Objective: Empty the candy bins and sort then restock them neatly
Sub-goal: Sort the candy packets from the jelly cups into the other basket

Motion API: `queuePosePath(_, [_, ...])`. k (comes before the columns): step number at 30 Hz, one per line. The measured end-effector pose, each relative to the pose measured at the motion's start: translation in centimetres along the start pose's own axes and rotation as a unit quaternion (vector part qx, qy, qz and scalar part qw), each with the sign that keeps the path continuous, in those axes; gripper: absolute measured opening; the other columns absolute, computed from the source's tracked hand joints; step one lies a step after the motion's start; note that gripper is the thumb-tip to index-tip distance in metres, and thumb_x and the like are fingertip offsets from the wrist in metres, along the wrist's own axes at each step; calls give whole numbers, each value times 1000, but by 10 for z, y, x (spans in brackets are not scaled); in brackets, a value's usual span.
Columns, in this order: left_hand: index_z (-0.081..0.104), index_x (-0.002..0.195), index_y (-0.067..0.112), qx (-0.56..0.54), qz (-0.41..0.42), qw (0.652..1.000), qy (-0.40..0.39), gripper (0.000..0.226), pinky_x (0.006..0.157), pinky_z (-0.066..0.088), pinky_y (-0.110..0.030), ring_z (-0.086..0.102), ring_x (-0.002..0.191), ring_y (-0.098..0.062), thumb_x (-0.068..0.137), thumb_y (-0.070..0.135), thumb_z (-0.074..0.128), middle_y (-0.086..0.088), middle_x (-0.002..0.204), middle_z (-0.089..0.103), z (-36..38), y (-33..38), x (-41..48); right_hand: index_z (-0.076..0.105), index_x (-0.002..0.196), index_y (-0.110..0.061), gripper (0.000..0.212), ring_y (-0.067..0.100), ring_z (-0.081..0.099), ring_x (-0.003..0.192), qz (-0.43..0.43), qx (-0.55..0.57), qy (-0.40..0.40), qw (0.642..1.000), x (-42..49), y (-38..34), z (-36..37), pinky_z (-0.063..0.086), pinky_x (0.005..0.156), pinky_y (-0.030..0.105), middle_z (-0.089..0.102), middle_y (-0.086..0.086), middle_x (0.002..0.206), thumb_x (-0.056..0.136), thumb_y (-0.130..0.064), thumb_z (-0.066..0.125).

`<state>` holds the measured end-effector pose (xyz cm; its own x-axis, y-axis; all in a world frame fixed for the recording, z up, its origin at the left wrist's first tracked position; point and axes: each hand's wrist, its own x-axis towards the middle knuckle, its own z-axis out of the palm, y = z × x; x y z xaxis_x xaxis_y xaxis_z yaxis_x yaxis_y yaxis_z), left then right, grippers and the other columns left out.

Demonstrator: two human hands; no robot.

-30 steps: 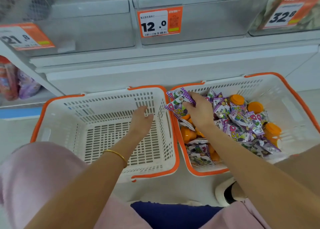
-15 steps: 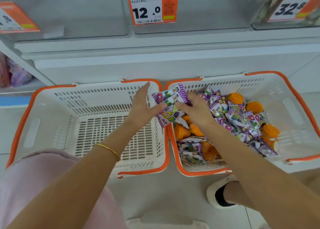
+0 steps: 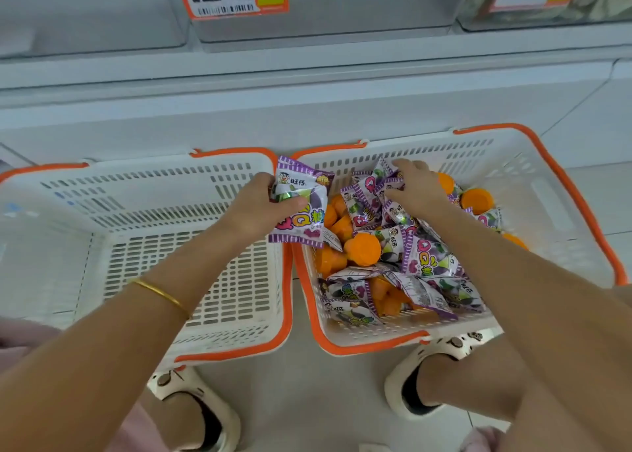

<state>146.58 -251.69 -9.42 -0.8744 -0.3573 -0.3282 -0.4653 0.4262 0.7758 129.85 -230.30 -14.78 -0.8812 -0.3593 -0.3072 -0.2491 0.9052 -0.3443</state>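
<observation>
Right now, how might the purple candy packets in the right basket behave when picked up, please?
The purple candy packets look crinkly and puffed, so probably light and floppy. Their glossy film may slip, and heaped over orange cups, they'd likely slide.

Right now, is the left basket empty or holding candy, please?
Empty: the left basket shows only bare slotted floor; the left hand holds purple packets by its rim.

Head camera: up on the person's head, right above the full basket (image 3: 506, 164).
Faces: down and forward, with the shelf (image 3: 307, 86) behind the full basket at the top.
Nearness: close to the full basket.
</observation>
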Motion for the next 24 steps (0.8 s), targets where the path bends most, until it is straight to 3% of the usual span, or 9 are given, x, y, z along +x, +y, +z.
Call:
queuePosePath(2, [51, 101, 11, -5, -8, 1000, -11, 27, 62, 45, -17, 58, 77, -13, 89, 31, 63, -5, 93, 58, 6, -3, 1, 18, 149, -15, 88, 42, 37, 129, 19, 24, -27, 999, 17, 9, 10, 36, 105, 52, 29, 20, 148, 83, -45, 67])
queuePosePath(4, [54, 107, 14, -25, -13, 999, -28, 32, 74, 54, -22, 65, 83, -15, 88, 37, 63, -3, 96, 64, 10, -5, 2, 6, 151, -14, 109, 42, 29, 136, 41, 47, -40, 997, 27, 13, 19, 31, 109, 55, 24, 20, 152, 75, -59, 69])
queuePosePath(7, [52, 120, 15, -34, -26, 998, -35, 53, 83, 54, -50, 68, 92, -24, 82, 50, 62, -8, 106, 67, 13, -4, 3, 0, 151, -21, 118, 42, 20, 140, 46, 28, -53, 997, 29, 6, 33, 26, 110, 59, 21, 15, 155, 67, -71, 66])
queuePosePath(11, [46, 122, 12, -46, -55, 997, -9, 43, 88, 52, -49, 65, 98, -25, 90, 36, 60, -8, 111, 63, 15, 1, 3, -7, 151, -23, 126, 42, 14, 142, 23, -40, -26, 999, 20, -18, 57, 30, 105, 62, 11, 16, 157, 62, -78, 63])
queuePosePath(14, [46, 122, 14, -54, -59, 997, -1, 41, 89, 51, -52, 65, 98, -26, 90, 36, 60, -8, 113, 63, 12, 0, 3, -1, 151, -21, 120, 42, 21, 139, 31, -68, 34, 997, 19, -22, 76, 37, 99, 63, 17, 16, 155, 65, -75, 64])
queuePosePath(17, [45, 122, 17, -66, -70, 995, -6, 40, 90, 51, -52, 65, 99, -25, 90, 36, 60, -6, 114, 63, 7, -5, 1, 16, 149, -19, 100, 39, 35, 133, 21, -40, 97, 994, 20, -18, 83, 45, 96, 53, 36, 14, 147, 75, -67, 62])
queuePosePath(20, [47, 121, 17, -89, -74, 993, -11, 40, 89, 51, -52, 65, 99, -26, 90, 36, 62, -7, 114, 64, 4, -8, 1, 27, 145, -19, 79, 35, 43, 126, -18, -25, 125, 992, 16, -14, 79, 49, 90, 47, 46, 9, 140, 83, -52, 63])
queuePosePath(24, [50, 119, 15, -124, -89, 988, -2, 40, 88, 53, -51, 67, 96, -25, 88, 35, 64, -8, 110, 66, 3, 3, 6, 35, 141, -21, 69, 29, 57, 111, -33, 26, 151, 988, 3, -5, 58, 52, 79, 41, 59, 5, 127, 83, -38, 69])
